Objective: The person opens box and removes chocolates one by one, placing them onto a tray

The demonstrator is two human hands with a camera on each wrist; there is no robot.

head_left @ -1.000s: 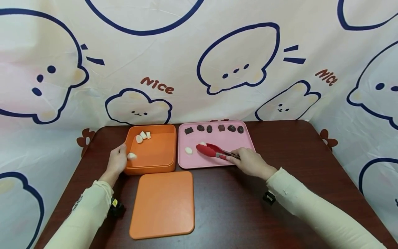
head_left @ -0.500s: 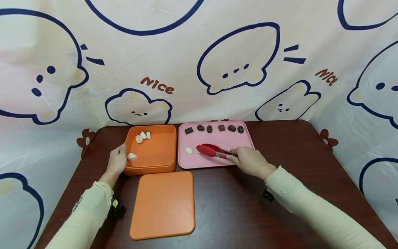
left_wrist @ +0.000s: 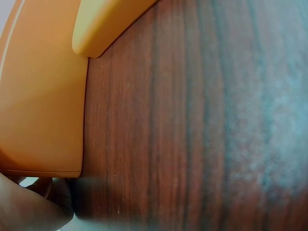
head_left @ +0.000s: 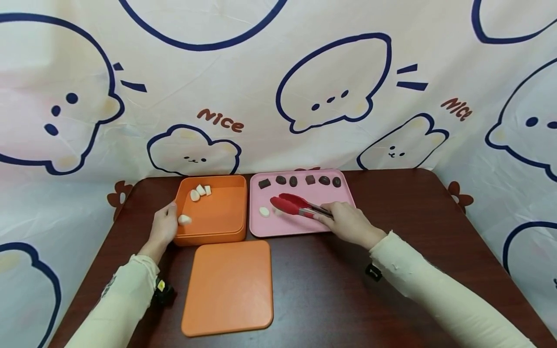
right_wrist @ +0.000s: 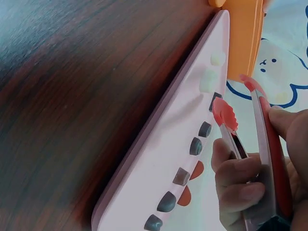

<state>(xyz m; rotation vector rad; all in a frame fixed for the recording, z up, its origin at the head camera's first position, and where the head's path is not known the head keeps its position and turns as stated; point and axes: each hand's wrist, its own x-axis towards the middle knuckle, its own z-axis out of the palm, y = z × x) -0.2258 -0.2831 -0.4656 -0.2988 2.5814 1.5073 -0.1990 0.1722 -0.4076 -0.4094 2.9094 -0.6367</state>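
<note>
My right hand point(head_left: 348, 224) grips red-tipped metal tongs point(head_left: 289, 204) over the pink tray point(head_left: 328, 194). In the right wrist view, the tongs' red heads stand apart with nothing between them. A white chocolate-like piece point(head_left: 264, 211) lies on the tray, and a second white piece point(right_wrist: 208, 81) rests beside it, partly hidden by the tongs in the head view. Along the tray's far edge runs a row of dark chocolates point(head_left: 310, 179). My left hand point(head_left: 164, 224) holds the left wall of the orange box point(head_left: 224, 208), which contains several white pieces point(head_left: 194, 195).
A flat orange lid point(head_left: 228, 290) lies on the dark wooden table point(head_left: 330, 290) in front of the box. Box and tray stand side by side near the back edge. Behind them hangs a cloth point(head_left: 261, 87) with cartoon drawings.
The tongs have lifted slightly and shifted left, their heads spreading apart; a white piece now shows below them. My left hand stays at the box.
</note>
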